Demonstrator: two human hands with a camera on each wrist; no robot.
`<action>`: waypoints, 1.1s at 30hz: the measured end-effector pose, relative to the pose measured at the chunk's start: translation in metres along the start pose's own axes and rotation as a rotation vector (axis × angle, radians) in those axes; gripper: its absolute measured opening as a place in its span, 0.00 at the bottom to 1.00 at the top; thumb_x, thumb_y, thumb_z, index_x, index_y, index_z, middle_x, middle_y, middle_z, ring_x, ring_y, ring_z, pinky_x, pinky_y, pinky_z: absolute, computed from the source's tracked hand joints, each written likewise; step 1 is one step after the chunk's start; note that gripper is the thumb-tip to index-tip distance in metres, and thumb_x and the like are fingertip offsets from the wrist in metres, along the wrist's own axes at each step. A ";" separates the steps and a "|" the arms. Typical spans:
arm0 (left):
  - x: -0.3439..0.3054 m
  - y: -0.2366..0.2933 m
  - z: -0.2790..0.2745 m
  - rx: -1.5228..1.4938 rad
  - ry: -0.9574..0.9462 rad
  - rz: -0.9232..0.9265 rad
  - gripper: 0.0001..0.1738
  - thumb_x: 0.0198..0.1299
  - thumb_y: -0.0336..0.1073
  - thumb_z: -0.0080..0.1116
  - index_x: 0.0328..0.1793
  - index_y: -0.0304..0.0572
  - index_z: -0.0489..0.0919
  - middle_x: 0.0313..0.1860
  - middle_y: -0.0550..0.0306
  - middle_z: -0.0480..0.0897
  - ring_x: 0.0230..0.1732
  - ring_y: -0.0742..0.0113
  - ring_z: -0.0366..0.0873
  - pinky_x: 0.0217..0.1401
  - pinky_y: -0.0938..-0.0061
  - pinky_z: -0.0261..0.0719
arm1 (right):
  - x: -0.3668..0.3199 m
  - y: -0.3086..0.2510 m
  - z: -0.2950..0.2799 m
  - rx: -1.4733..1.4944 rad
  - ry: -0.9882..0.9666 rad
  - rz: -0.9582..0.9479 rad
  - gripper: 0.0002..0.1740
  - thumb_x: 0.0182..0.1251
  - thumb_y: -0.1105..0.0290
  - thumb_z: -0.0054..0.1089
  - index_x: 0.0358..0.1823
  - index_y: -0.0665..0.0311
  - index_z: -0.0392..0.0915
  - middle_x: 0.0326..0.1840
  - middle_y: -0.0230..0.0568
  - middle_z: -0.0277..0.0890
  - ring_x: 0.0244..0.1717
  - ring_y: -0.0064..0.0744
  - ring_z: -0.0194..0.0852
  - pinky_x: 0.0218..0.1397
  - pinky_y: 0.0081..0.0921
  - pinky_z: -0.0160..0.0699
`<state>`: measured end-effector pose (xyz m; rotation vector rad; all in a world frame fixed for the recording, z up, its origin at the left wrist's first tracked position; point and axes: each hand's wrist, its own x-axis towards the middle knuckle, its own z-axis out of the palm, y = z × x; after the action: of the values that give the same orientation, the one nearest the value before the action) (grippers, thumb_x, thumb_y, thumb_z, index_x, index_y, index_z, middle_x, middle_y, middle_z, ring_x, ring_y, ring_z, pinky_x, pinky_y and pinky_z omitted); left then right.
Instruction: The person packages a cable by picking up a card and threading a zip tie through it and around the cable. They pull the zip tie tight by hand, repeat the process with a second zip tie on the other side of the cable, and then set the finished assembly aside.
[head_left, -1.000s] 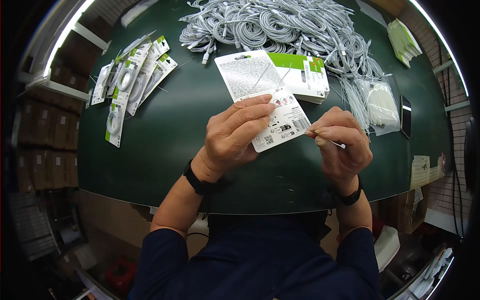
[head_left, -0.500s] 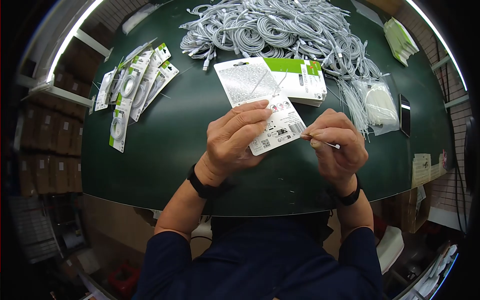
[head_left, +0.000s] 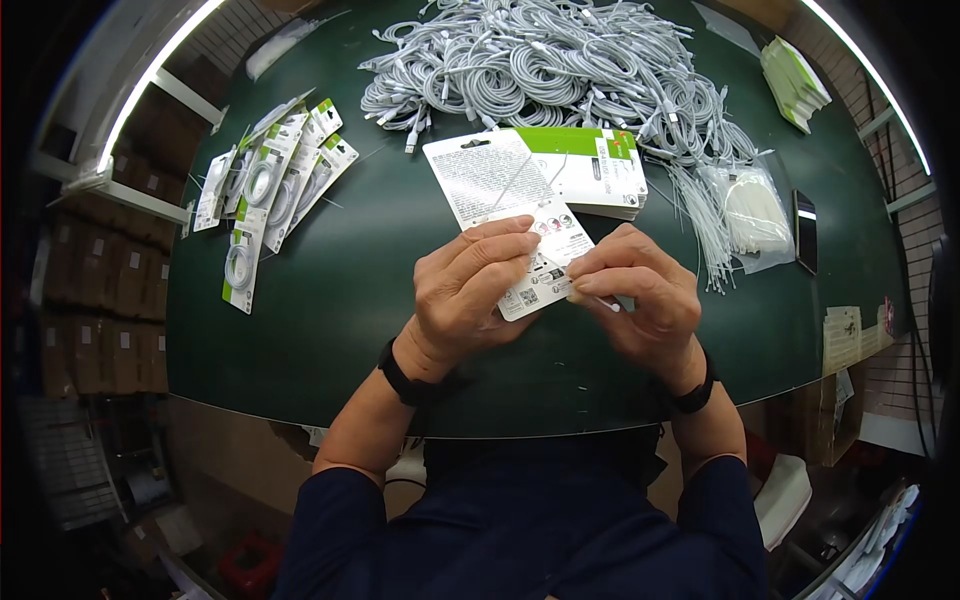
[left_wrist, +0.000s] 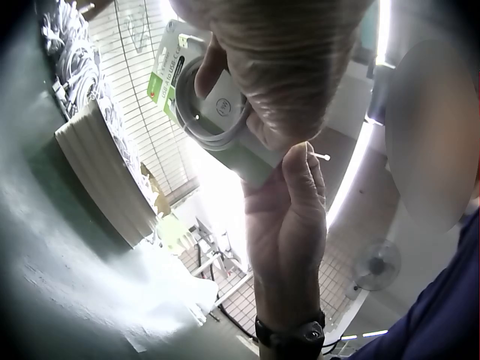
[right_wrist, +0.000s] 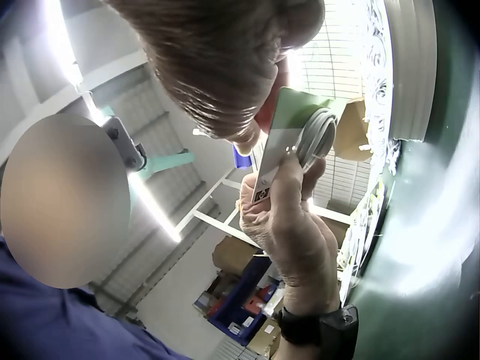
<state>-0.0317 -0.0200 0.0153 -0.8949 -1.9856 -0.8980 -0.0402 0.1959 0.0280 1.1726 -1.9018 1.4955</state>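
Navy sleeves nearest, black bands at both wrists. Left hand [head_left: 465, 290] raised over the near edge of the surface [head_left: 340, 260], fingers curled round the lower part of a white backing card [head_left: 495, 180], printed back up. From the wrist views: grey cable coil [left_wrist: 214, 112] lying against the card's green front, kept there by the same grasp. Right hand [head_left: 635, 290] touching the card's lower right corner, fingers [head_left: 600, 280] pinched on a thin white tie [head_left: 610, 305] — only its tip visible past the fingertips.

Risks, as judged: tie slipping out of so small a pinch on any loosening; coil sagging off the card face with the tie unfastened; card creasing under too hard a pull.

Beyond the hands: stack of matching cards [head_left: 600, 175] just behind, clear bag of white ties [head_left: 755, 210] to its right, dark phone [head_left: 806, 232] beside the bag. Packed cards [head_left: 262, 185] fanned at far left. Large heap of grey cables [head_left: 560, 60] across the back — more card stacks [head_left: 795, 80] at the far right. Surface itself dark green, matte.

Room: strip lights along both sides, brown boxes [head_left: 90, 290] on shelving at left, brick wall at right, fan [left_wrist: 371, 266] in the left wrist view.
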 end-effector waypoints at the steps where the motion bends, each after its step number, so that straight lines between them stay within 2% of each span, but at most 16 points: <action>1: 0.000 0.001 0.000 -0.004 0.001 0.006 0.19 0.45 0.29 0.83 0.38 0.40 0.81 0.46 0.49 0.90 0.52 0.48 0.92 0.52 0.64 0.92 | 0.000 0.001 0.000 -0.001 -0.017 0.000 0.14 0.55 0.84 0.76 0.41 0.63 0.85 0.41 0.42 0.87 0.39 0.36 0.85 0.40 0.29 0.85; 6: 0.001 0.005 0.002 0.019 -0.016 0.014 0.18 0.46 0.29 0.83 0.38 0.40 0.81 0.45 0.49 0.91 0.51 0.49 0.92 0.50 0.65 0.92 | 0.002 0.004 -0.006 0.030 -0.036 0.036 0.12 0.55 0.85 0.74 0.39 0.64 0.86 0.40 0.40 0.87 0.38 0.34 0.85 0.40 0.27 0.85; 13: 0.018 0.042 -0.014 0.226 -0.164 0.042 0.16 0.46 0.30 0.81 0.39 0.44 0.83 0.42 0.57 0.91 0.46 0.59 0.92 0.49 0.68 0.85 | 0.009 -0.002 -0.029 0.253 -0.139 0.326 0.08 0.57 0.84 0.74 0.37 0.66 0.88 0.38 0.40 0.87 0.38 0.26 0.86 0.41 0.22 0.82; 14: 0.018 0.047 -0.014 0.208 -0.165 0.027 0.14 0.48 0.30 0.79 0.38 0.45 0.83 0.41 0.58 0.91 0.45 0.61 0.91 0.50 0.68 0.82 | 0.010 -0.002 -0.031 0.301 -0.154 0.351 0.08 0.57 0.84 0.74 0.37 0.66 0.88 0.38 0.40 0.87 0.38 0.26 0.85 0.41 0.21 0.82; 17: 0.023 0.044 -0.005 0.034 -0.154 0.072 0.11 0.52 0.27 0.76 0.39 0.42 0.84 0.40 0.55 0.91 0.43 0.58 0.91 0.46 0.68 0.84 | 0.010 -0.002 -0.038 0.453 -0.191 0.481 0.05 0.61 0.83 0.71 0.37 0.69 0.87 0.39 0.38 0.88 0.37 0.24 0.85 0.42 0.20 0.81; 19: 0.017 0.044 0.003 -0.138 -0.154 -0.059 0.08 0.57 0.26 0.73 0.40 0.40 0.83 0.39 0.53 0.91 0.41 0.59 0.90 0.42 0.69 0.84 | 0.009 -0.001 -0.042 0.582 -0.196 0.632 0.02 0.63 0.82 0.70 0.36 0.70 0.87 0.39 0.37 0.88 0.36 0.24 0.85 0.42 0.21 0.82; 20: 0.016 0.044 0.006 -0.221 -0.152 -0.124 0.07 0.60 0.25 0.72 0.40 0.38 0.83 0.39 0.51 0.90 0.39 0.59 0.90 0.41 0.70 0.84 | 0.005 0.005 -0.044 0.639 -0.218 0.591 0.05 0.67 0.81 0.67 0.43 0.71 0.86 0.42 0.38 0.88 0.37 0.23 0.85 0.42 0.21 0.82; 23: 0.021 0.051 0.004 -0.358 -0.205 -0.415 0.03 0.68 0.25 0.67 0.43 0.34 0.83 0.36 0.50 0.89 0.36 0.68 0.87 0.37 0.75 0.83 | 0.006 0.003 -0.040 0.724 0.048 0.662 0.11 0.68 0.81 0.65 0.52 0.72 0.83 0.46 0.41 0.87 0.39 0.23 0.85 0.44 0.21 0.82; 24: 0.015 0.050 0.003 -0.360 -0.215 -0.555 0.06 0.75 0.30 0.62 0.48 0.33 0.81 0.38 0.53 0.89 0.38 0.78 0.82 0.39 0.78 0.82 | 0.003 0.010 -0.036 0.636 0.171 0.550 0.15 0.70 0.79 0.66 0.56 0.70 0.80 0.48 0.42 0.86 0.45 0.24 0.84 0.47 0.20 0.80; 27: 0.015 0.035 0.018 -0.701 0.029 -0.799 0.07 0.77 0.29 0.57 0.54 0.31 0.79 0.39 0.55 0.88 0.37 0.76 0.82 0.40 0.78 0.82 | 0.001 0.018 -0.035 0.156 0.331 0.247 0.13 0.70 0.78 0.69 0.54 0.69 0.81 0.46 0.40 0.85 0.47 0.24 0.81 0.48 0.21 0.78; 28: 0.016 0.029 0.019 -0.763 0.034 -0.814 0.10 0.80 0.31 0.53 0.57 0.30 0.77 0.43 0.57 0.87 0.40 0.80 0.81 0.42 0.79 0.82 | -0.001 0.022 -0.038 0.058 0.298 0.153 0.15 0.64 0.78 0.75 0.51 0.64 0.84 0.42 0.37 0.84 0.43 0.27 0.79 0.44 0.24 0.78; 31: 0.016 0.014 0.025 -0.907 0.096 -0.917 0.09 0.80 0.35 0.54 0.52 0.35 0.77 0.43 0.57 0.87 0.40 0.80 0.82 0.44 0.81 0.83 | 0.006 0.016 -0.035 -0.232 0.087 -0.068 0.17 0.55 0.79 0.78 0.47 0.61 0.86 0.41 0.35 0.82 0.39 0.32 0.76 0.42 0.28 0.77; 32: 0.015 0.011 0.028 -0.913 0.111 -0.923 0.09 0.80 0.34 0.53 0.53 0.33 0.78 0.43 0.57 0.87 0.40 0.81 0.81 0.44 0.80 0.82 | 0.007 0.011 -0.031 -0.344 0.019 -0.061 0.18 0.50 0.77 0.80 0.43 0.57 0.87 0.39 0.32 0.81 0.39 0.36 0.75 0.40 0.31 0.77; 33: 0.013 0.007 0.031 -0.921 0.124 -0.929 0.10 0.80 0.33 0.53 0.54 0.32 0.78 0.42 0.57 0.87 0.40 0.81 0.80 0.43 0.80 0.82 | 0.007 0.011 -0.025 -0.395 -0.010 -0.097 0.18 0.50 0.77 0.79 0.43 0.56 0.87 0.39 0.31 0.80 0.38 0.35 0.75 0.40 0.32 0.77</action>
<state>-0.0426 0.0122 0.0140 -0.2606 -1.8174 -2.4349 -0.0566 0.2179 0.0353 1.0691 -1.9969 1.0036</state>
